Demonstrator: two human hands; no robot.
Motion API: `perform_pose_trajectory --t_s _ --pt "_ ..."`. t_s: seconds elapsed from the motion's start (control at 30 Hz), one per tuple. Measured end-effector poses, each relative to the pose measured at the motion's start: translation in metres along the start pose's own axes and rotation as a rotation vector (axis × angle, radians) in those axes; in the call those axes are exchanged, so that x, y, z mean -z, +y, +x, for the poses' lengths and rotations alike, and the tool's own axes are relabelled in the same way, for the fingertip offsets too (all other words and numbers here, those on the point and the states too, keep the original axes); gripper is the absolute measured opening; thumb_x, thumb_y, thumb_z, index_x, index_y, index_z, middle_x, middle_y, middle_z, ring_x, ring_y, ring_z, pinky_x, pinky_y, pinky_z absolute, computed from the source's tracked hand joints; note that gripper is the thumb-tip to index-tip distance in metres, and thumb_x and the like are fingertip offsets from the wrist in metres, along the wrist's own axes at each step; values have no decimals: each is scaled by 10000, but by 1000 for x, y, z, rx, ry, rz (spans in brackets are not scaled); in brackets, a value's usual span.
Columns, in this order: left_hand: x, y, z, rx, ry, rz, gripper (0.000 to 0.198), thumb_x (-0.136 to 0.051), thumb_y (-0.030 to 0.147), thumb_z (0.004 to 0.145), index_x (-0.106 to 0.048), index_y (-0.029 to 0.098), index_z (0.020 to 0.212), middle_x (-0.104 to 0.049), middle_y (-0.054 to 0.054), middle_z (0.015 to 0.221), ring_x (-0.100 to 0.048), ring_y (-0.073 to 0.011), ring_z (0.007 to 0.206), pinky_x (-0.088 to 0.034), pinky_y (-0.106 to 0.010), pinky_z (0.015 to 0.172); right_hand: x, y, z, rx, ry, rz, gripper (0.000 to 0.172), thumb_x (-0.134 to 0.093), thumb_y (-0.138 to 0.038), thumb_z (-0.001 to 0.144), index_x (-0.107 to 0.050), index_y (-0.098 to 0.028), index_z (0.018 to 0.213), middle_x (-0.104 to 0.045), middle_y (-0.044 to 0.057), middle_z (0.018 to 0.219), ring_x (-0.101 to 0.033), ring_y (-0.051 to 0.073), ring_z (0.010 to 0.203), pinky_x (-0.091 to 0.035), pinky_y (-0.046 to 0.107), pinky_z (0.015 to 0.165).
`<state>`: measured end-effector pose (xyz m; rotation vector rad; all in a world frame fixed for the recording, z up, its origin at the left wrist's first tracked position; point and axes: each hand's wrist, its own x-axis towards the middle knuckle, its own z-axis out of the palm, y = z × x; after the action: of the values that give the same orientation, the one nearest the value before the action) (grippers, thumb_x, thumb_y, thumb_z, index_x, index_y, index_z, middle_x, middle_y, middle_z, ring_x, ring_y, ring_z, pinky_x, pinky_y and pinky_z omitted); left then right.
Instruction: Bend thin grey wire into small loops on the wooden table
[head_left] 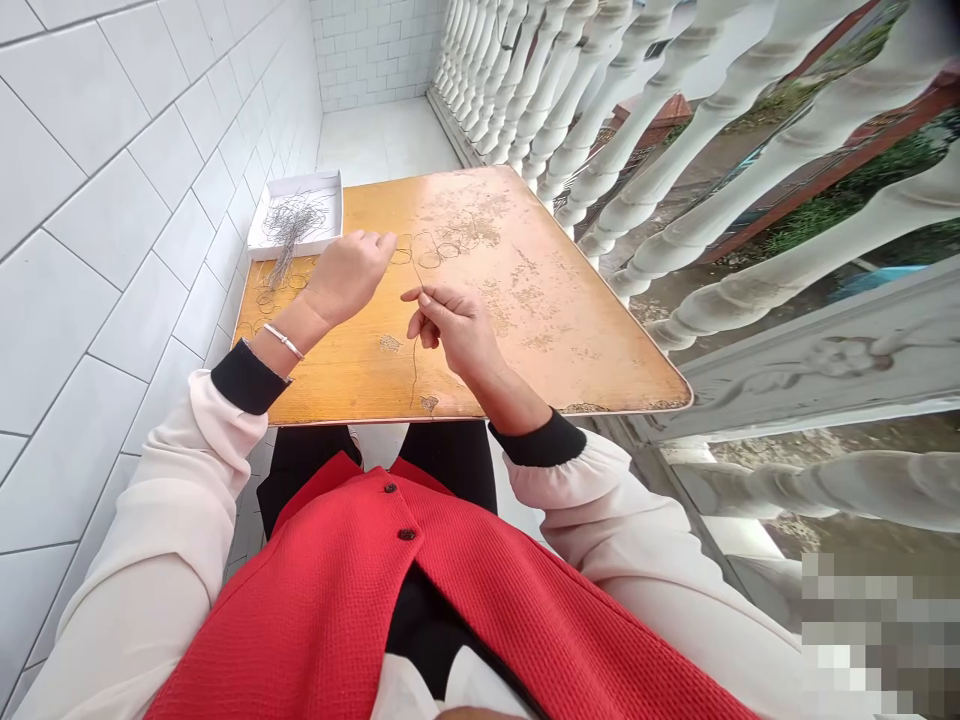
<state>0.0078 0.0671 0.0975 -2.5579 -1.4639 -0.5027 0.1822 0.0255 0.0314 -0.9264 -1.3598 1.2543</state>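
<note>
My right hand (461, 325) pinches a thin dark cord (414, 372) between thumb and forefinger. One end of the cord hangs down toward the table's near edge, and the other rises past the fingers. Just to the left, my left hand (346, 275) is raised over the table with its fingers curled together; whatever they may hold is hidden. Thin dark loops (429, 250) of the same sort of cord lie on the wood beyond both hands. A bundle of dark strands (292, 222) spills out of a white open box (335, 212) beside my left hand.
The worn wooden table (540, 350) has peeling patches on its right side. A white tiled wall (90, 240) runs close along the left. White balusters (645, 210) line the right side. More cord loops (266, 298) lie near my left wrist.
</note>
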Motion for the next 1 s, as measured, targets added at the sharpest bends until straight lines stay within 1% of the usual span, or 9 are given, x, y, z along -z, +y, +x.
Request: perform_pose_trajectory --t_s 0.07,0.17,0.37,0.53,0.67,0.73,0.87,0.93,1.0 --pt "-2 0 1 21 -4 -2 375 -326 62 888 -638 184 1058 -721 -152 1005 -654 -289 1000 -476 -409 856 -2 0 -1 -8 1 13 288 -646 -461 920 -680 -176 906 -627 -29 539 -444 66 394 -322 225 416" --pt "-6 5 4 111 15 -93 328 -369 86 899 -632 188 1066 -723 -139 996 -667 -287 1005 -469 -410 885 -5 1 -2 -7 23 31 267 -636 -446 933 -680 -184 921 -638 -28 559 -451 66 409 -335 221 430" --pt "-12 17 7 202 150 -251 262 -371 208 978 -602 243 1097 -753 -60 922 -677 -214 858 -489 -359 848 -8 6 0 7 44 52 298 -631 -499 933 -658 -203 932 -633 -35 596 -459 69 433 -370 222 456" --pt "-13 21 7 250 248 -358 247 -361 194 1005 -593 230 1081 -748 -19 882 -686 -152 824 -500 -295 821 -6 9 -2 40 50 55 350 -634 -570 916 -654 -223 955 -640 -28 666 -471 75 466 -393 237 484" --pt "-9 22 4 234 213 -419 247 -358 180 1022 -586 180 1116 -757 -43 929 -692 -138 847 -498 -289 840 -5 9 -3 63 75 82 313 -639 -529 921 -658 -218 950 -642 -24 666 -474 75 470 -385 235 486" --pt "-6 22 3 239 168 -374 233 -392 193 1020 -580 174 1155 -758 -57 957 -701 -163 882 -490 -308 839 -4 9 -3 67 79 88 283 -645 -494 921 -662 -212 935 -629 -31 639 -462 71 459 -376 232 481" --pt "-6 18 6 208 131 -237 168 -471 314 1005 -615 241 1053 -755 -63 959 -699 -237 941 -463 -348 806 -3 8 -2 68 80 66 223 -635 -416 937 -673 -199 903 -609 -41 598 -451 64 443 -368 224 466" --pt "-6 15 8 172 159 -265 133 -515 332 974 -620 268 1025 -746 -48 905 -691 -240 946 -466 -349 806 -3 8 -2 73 109 60 202 -629 -383 944 -677 -192 902 -615 -38 595 -460 62 440 -371 218 458" --pt "-4 12 7 190 150 -317 179 -577 323 934 -624 261 1095 -743 -45 895 -688 -232 910 -475 -355 817 -3 7 -2 75 151 37 191 -627 -367 947 -680 -189 905 -624 -38 601 -466 57 436 -378 212 453"
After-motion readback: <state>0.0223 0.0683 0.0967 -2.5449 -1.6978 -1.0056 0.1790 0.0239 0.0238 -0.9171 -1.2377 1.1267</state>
